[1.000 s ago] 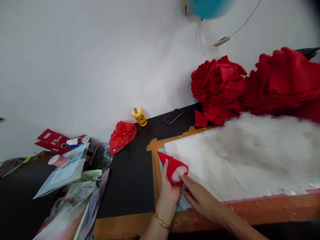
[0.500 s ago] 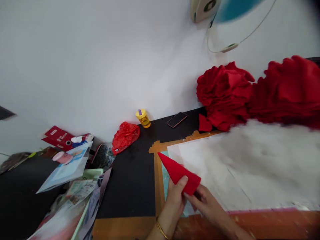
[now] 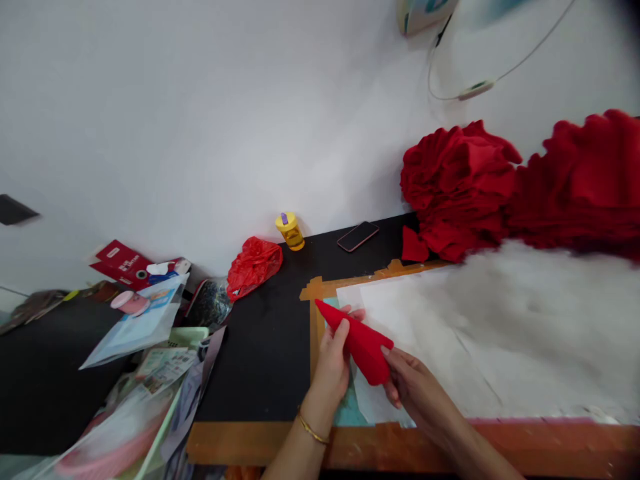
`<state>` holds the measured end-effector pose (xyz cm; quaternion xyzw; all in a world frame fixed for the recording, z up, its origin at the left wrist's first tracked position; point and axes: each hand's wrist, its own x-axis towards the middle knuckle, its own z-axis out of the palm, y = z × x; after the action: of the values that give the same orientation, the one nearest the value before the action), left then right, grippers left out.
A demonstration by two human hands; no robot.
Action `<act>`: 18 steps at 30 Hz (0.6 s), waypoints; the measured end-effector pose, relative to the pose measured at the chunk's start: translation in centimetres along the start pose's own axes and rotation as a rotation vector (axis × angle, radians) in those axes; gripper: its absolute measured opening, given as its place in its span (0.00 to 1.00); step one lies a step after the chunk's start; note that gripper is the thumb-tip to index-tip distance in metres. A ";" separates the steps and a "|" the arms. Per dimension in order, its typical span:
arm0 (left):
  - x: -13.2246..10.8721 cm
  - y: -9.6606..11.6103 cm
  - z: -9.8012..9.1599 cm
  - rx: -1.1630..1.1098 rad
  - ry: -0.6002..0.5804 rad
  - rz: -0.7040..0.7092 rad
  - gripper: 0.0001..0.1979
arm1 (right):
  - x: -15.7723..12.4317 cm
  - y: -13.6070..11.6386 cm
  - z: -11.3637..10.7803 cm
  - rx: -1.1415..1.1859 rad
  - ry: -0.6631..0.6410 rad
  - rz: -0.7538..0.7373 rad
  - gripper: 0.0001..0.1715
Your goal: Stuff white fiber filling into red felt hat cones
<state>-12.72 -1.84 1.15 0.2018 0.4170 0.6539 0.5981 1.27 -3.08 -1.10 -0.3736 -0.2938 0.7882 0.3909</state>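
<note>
A red felt cone (image 3: 364,343) is held between my two hands over the near left corner of the white sheet (image 3: 380,300). Its narrow tip points to the upper left and its wide end faces the lower right. My left hand (image 3: 335,357) is wrapped round the middle, thumb on top and fingertips showing on the far side. At the wide end, my right hand (image 3: 407,377) pinches the edge with its thumb, and some of its fingers are hidden behind the cone. Whether anything is inside the cone cannot be seen.
White fluffy stuffing (image 3: 540,293) spreads over the right of the sheet. Stacks of red felt (image 3: 460,193) stand behind it. A phone (image 3: 358,237), a yellow-lidded jar (image 3: 290,232) and a red plastic bag (image 3: 254,267) lie along the wall. On the left is a cluttered green basket (image 3: 173,407).
My left hand has slid up the cone towards its tip. My right hand has shifted from under the wide end to its right edge. The view has moved slightly.
</note>
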 end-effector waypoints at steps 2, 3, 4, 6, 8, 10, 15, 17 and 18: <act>0.0 -0.1 0.7 -0.048 0.071 -0.007 0.25 | -0.1 0.4 -0.1 -0.041 0.035 -0.054 0.25; -0.1 -0.2 0.9 -0.070 0.080 0.002 0.25 | -0.1 0.5 -0.1 -0.055 0.062 -0.085 0.25; -0.1 -0.4 1.1 -0.084 0.072 0.013 0.24 | -0.2 0.5 -0.2 -0.067 0.085 -0.114 0.27; -0.3 -0.9 1.4 -0.079 0.027 0.025 0.24 | -0.4 0.5 -0.3 -0.107 0.107 -0.151 0.31; -0.6 -1.5 1.6 -0.061 -0.013 0.016 0.25 | -0.4 0.5 -0.5 -0.212 0.118 -0.190 0.26; -0.9 -2.1 1.7 -0.069 -0.001 0.012 0.27 | -0.2 0.5 -0.8 -0.389 0.176 -0.343 0.19; -1.7 -1.9 2.1 -0.188 0.030 -0.067 0.32 | 0.9 0.9 -2.1 -1.010 0.260 -1.056 0.12; -1.8 -1.3 2.3 -0.207 0.080 -0.086 0.29 | 0.8 1.5 -2.3 -1.196 0.206 -1.191 0.15; -1.8 -1.0 2.4 -0.202 0.125 -0.081 0.27 | 0.6 1.8 -2.4 -1.265 0.188 -1.227 0.16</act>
<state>-9.94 -2.93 2.19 0.0824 0.3931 0.6792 0.6142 2.28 -3.12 -3.92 -0.3595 -0.7899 0.0958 0.4874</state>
